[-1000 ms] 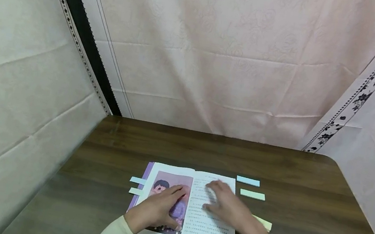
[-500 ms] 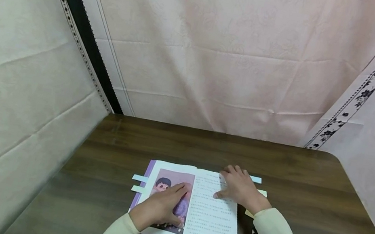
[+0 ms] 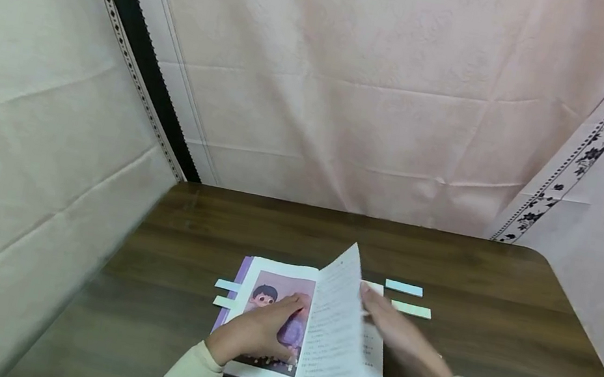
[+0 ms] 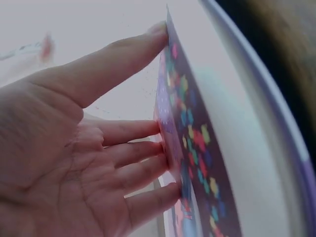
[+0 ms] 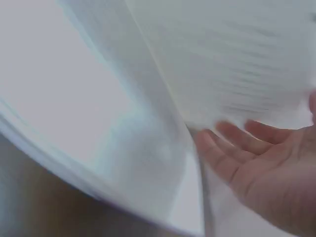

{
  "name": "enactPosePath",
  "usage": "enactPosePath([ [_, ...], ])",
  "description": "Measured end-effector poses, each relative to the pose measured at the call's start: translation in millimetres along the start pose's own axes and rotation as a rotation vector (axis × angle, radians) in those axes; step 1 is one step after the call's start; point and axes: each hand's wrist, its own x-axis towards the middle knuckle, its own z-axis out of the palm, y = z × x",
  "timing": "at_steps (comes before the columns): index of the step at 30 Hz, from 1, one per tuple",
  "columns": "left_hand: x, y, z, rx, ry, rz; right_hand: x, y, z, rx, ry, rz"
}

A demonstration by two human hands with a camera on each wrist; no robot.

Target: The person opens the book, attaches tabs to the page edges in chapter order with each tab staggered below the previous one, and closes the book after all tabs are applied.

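Open book [image 3: 308,334] near the front edge of a dark wooden table [image 3: 490,350], purple cover edge showing at the left. Left page a colour illustration of a dark-haired cartoon child; right pages printed text — lines visible from the head camera, none legible.

Left hand [image 3: 255,333] flat on the illustrated page, fingers straight and pressing, grasping nothing. Right hand [image 3: 394,335] under a lifted page [image 3: 336,326] that stands almost upright above the spine, fingers extended and relaxed against its underside — no pinch visible.

Slim paper strips on the table: pale blue [image 3: 403,288] and pale green [image 3: 410,309] just beyond the book's right edge, two more [image 3: 227,293] sticking out at its left edge. No writing readable on any.

Seen only from the left wrist: straight fingers [image 4: 133,148] against the edge of the picture page, multicoloured dots on a dark ground. Seen only from the right wrist: open palm [image 5: 261,163] beneath the curving white sheet, text blurred to grey bands. Seen only from the head: pinkish cloth backdrop [image 3: 353,91] with a floral-bordered panel at the right.
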Motion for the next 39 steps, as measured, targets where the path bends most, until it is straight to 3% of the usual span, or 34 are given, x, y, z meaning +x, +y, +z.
enactPosePath([
  [3,0.2,-12.1,-3.8,-0.054,0.025,0.054,-17,1,33,-0.051,-0.138,-0.091],
  [5,0.8,-20.7,-7.2,-0.092,0.042,0.092,-26,1,51,-0.188,-0.204,-0.132],
  [9,0.3,-35.6,-12.9,-0.268,0.068,0.118,-36,1,70,-0.389,-0.255,-0.115],
  [15,-6.8,-36.8,-13.1,-0.687,0.205,0.049,-37,7,80,-0.504,-0.237,-0.152],
  [18,-13.8,-29.8,-18.7,-0.766,0.275,-0.045,-34,6,84,-0.545,-0.236,-0.160],
  [23,-21.8,-25.6,-36.7,-0.667,0.326,-0.207,-31,4,90,-0.576,-0.251,-0.127],
  [28,-27.0,-36.2,-46.5,-0.448,0.362,-0.241,-31,5,89,-0.582,-0.239,-0.089],
  [35,-31.2,-52.4,-36.5,-0.207,0.361,-0.327,-29,5,85,-0.652,-0.262,-0.087],
  [39,-27.1,-48.5,-28.1,0.013,0.405,-0.402,-28,6,80,-0.729,-0.257,-0.148],
])
